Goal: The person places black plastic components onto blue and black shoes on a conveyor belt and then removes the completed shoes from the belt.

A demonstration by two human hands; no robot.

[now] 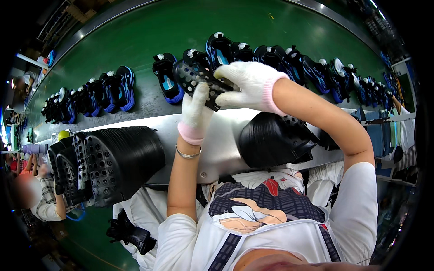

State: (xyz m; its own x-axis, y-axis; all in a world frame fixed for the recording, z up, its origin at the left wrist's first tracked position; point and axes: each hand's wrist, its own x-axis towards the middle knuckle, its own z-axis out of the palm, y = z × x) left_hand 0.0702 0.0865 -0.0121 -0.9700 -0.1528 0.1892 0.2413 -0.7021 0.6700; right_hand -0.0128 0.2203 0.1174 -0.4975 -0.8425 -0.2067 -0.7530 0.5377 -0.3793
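Observation:
Out in front of me is a black plastic shoe insert (192,74), dotted with round holes. My left hand (196,107), in a white glove with a pink cuff, is closed round its near side, thumb on the perforated face. From the right, my right hand (251,85), gloved the same way, grips the narrower end with bent fingers. The insert hides part of the black-and-blue shoes behind it. Just left of it stands another black-and-blue sneaker (167,80) with a light blue insole.
A nested stack of black inserts (129,156) lies left on the metal ledge (217,144), a second stack (266,139) right. Sneakers line the belt in a left row (121,90) and right row (316,74). Black inserts (131,232) lie lower left. Another person (45,198) is far left.

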